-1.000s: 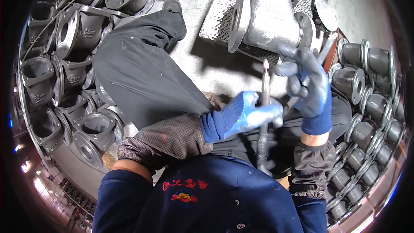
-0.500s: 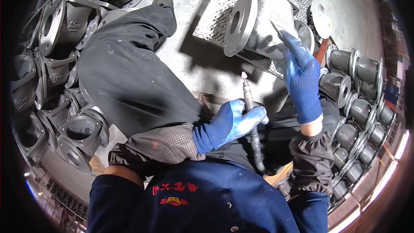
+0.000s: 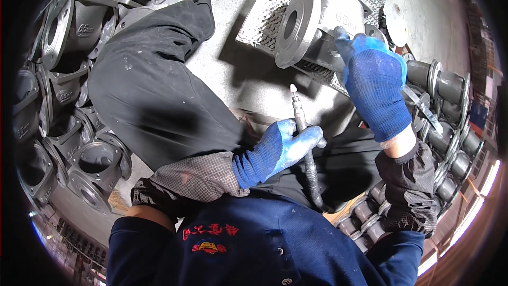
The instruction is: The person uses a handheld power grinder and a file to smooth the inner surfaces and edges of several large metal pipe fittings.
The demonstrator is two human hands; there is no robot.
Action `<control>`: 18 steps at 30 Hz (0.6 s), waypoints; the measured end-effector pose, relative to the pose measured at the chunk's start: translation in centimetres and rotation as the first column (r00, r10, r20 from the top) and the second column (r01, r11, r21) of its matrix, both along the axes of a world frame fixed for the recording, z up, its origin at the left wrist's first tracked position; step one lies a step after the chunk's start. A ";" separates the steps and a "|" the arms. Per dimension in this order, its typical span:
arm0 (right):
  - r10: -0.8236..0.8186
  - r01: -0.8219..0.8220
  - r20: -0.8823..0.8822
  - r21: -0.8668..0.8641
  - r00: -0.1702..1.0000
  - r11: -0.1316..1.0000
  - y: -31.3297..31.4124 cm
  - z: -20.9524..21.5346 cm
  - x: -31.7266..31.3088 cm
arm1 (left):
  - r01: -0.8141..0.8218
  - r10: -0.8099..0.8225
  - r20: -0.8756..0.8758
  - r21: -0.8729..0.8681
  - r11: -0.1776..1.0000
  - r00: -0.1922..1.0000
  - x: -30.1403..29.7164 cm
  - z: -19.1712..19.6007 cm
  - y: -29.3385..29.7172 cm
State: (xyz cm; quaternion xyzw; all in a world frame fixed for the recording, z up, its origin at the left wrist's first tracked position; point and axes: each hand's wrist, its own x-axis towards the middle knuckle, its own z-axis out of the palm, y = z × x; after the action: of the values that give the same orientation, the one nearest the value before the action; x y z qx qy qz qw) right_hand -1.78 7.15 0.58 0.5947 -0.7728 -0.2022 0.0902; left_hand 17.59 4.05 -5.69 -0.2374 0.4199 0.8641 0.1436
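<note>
In my blue-gloved left hand (image 3: 288,147) is a slim hand-held grinder (image 3: 298,114), its pale pointed stone tip up and its dark hose trailing down over my lap. A grey cast valve body (image 3: 338,15) with round flanges lies ahead of me, at the right. My right hand (image 3: 375,69), in a matching glove, is closed at the near right side of that casting, fingertips at or against it. From the outer side of this hand a flat metal strip tool (image 3: 423,108) sticks out; its other end is hidden.
Under the casting is a textured metal plate (image 3: 259,24). Similar valve bodies (image 3: 82,26) are piled at the left, close to my outstretched leg (image 3: 153,79). Stacked dark flanged castings (image 3: 450,87) stand at the right. A pale round disc (image 3: 396,25) sits beyond the valve body.
My right hand has turned and its fingers have curled in; the strip tool now shows on its outer side. The grinder in my left hand has shifted slightly left and up.
</note>
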 end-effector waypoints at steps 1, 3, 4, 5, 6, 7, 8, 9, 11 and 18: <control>0.039 -0.038 -0.028 0.024 0.999 0.999 0.0 0.3 0.0 | 0.008 -0.008 0.029 0.017 1.000 1.000 -0.1 0.1 -0.1; 0.078 -0.076 -0.057 0.050 0.995 0.996 -0.1 1.1 0.1 | 0.013 -0.014 0.039 0.015 1.000 0.999 -0.1 0.1 -0.1; 0.020 -0.017 -0.029 0.083 0.999 0.996 -0.4 1.5 0.3 | 0.020 -0.020 0.050 0.012 1.000 0.999 -0.2 0.1 -0.1; -0.040 0.040 -0.003 0.117 0.999 0.992 -0.7 1.7 0.5 | 0.019 -0.020 0.049 0.014 1.000 0.999 -0.2 0.1 0.0; -0.041 0.041 -0.003 0.117 0.999 0.992 -1.0 1.7 0.6 | 0.015 -0.016 0.054 0.027 1.000 0.998 -0.1 0.1 0.0; -0.071 0.064 0.049 0.126 0.996 0.990 -1.4 1.6 0.5 | 0.010 -0.013 0.059 0.041 0.999 0.998 -0.1 0.1 0.0; -0.102 0.088 0.102 0.135 0.990 0.987 -1.6 1.6 0.5 | 0.011 -0.013 0.059 0.041 0.999 0.998 -0.1 0.0 0.0; -0.102 0.088 0.102 0.135 0.990 0.987 -1.6 1.9 0.6 | 0.008 -0.009 0.053 0.029 1.000 0.999 0.0 -0.1 0.1; 0.001 -0.005 0.043 0.092 0.999 0.996 -1.5 2.4 0.9 | 0.000 -0.001 0.046 0.017 1.000 0.999 -0.1 -0.2 0.1; -0.041 0.021 0.180 0.113 0.983 0.993 -2.1 2.5 0.2 | -0.007 0.007 0.027 0.013 1.000 1.000 0.0 -0.5 0.3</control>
State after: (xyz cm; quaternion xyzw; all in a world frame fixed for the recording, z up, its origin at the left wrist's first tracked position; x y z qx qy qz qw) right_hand -1.62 5.05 3.13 0.6026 -0.7746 -0.1912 -0.0170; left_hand 17.63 4.40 -6.20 -0.2497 0.4114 0.8640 0.1477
